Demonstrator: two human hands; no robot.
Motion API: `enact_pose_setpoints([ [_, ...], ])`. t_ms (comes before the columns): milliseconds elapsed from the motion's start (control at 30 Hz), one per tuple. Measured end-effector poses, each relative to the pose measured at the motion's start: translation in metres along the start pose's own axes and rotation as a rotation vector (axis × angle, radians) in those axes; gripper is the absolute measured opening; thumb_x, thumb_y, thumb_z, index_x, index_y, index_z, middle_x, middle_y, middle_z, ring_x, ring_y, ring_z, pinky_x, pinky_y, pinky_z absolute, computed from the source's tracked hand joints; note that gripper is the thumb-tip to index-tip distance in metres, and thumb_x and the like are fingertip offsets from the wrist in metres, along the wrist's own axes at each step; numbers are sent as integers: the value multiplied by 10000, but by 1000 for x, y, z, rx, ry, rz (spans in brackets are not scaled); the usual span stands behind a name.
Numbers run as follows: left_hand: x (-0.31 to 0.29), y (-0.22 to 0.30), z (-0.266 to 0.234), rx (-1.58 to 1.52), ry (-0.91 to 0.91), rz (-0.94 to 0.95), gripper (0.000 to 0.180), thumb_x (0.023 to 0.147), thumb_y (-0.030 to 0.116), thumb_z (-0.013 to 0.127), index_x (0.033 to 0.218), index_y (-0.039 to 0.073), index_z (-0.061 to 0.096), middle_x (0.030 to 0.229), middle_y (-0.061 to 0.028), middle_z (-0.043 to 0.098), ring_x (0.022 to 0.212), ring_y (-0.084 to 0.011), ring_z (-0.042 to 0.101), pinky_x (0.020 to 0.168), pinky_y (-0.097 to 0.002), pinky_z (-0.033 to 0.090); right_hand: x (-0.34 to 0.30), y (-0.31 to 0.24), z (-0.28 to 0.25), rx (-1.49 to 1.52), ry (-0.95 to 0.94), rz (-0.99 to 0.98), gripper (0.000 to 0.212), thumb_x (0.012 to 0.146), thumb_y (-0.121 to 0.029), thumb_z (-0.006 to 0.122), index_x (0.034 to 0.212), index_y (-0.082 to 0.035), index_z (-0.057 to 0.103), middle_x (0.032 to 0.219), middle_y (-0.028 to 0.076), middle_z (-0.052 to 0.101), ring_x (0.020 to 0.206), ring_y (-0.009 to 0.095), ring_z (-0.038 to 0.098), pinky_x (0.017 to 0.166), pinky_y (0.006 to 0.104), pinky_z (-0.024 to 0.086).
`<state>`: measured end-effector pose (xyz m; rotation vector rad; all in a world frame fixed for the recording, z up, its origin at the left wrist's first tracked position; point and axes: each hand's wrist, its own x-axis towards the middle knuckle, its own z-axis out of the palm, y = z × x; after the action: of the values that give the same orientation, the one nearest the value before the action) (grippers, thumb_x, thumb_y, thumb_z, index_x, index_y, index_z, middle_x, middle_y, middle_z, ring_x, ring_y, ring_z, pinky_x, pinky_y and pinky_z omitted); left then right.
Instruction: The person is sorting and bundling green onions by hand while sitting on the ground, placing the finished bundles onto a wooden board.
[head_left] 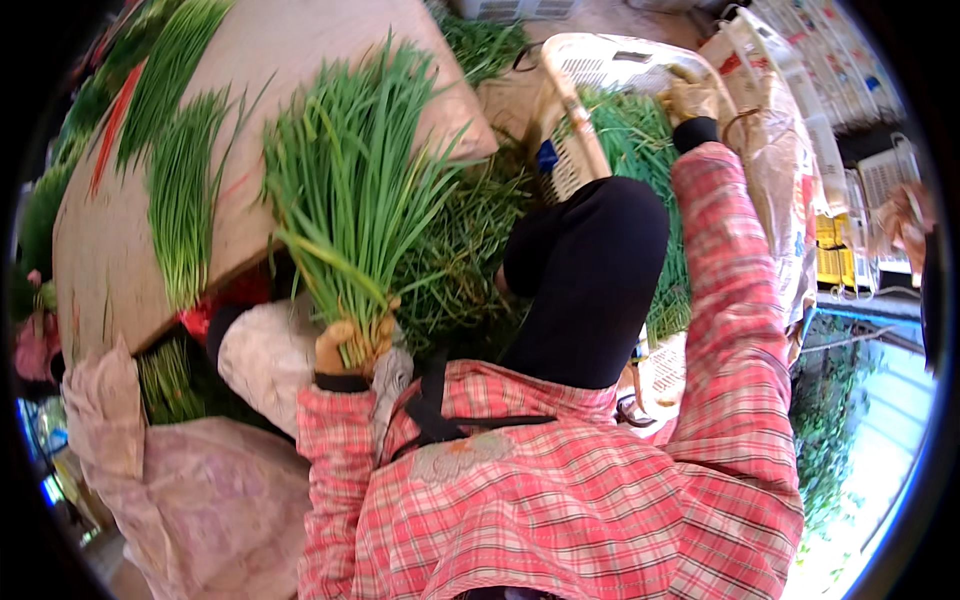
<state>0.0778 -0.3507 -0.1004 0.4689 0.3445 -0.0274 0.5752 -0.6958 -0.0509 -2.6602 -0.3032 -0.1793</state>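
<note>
My left hand [340,343] is closed round the pale root ends of a thick bunch of garlic chives [350,170]. The green leaves fan out upward, partly over the edge of the wooden table [290,35]. My right arm stretches away to a white plastic basket [588,140] holding more loose chives [632,135]. At its far right rim is my right hand [692,98], close to the leaves; its fingers are too unclear to read.
Two neat chive bundles [180,215] lie on the table beside a red strip [115,130]. Loose green trimmings [465,250] are heaped between the table and my knee [600,240]. A pale sack [785,170] stands right of the basket. Another person's hand [905,225] shows at the far right.
</note>
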Motion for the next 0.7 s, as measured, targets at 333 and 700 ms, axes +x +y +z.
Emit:
enact_pose_setpoints([
  [333,4,-2,-8,20,-86,9,663,756,229,642,1299,-18,353,1237,-259,468,858,-251,549,608,-304,490,-118,-167,-20,-571,-462,-829,293,813,-128,492,1045,-187,661,754,145,646,660,278,633,591,379,505],
  [700,3,-4,-19,-134,-128,-22,587,754,126,624,1277,2,387,1215,-277,480,945,-307,582,696,-358,540,-336,-204,261,-595,-911,-1116,76,723,-216,626,681,-161,656,725,22,625,619,242,575,522,380,427],
])
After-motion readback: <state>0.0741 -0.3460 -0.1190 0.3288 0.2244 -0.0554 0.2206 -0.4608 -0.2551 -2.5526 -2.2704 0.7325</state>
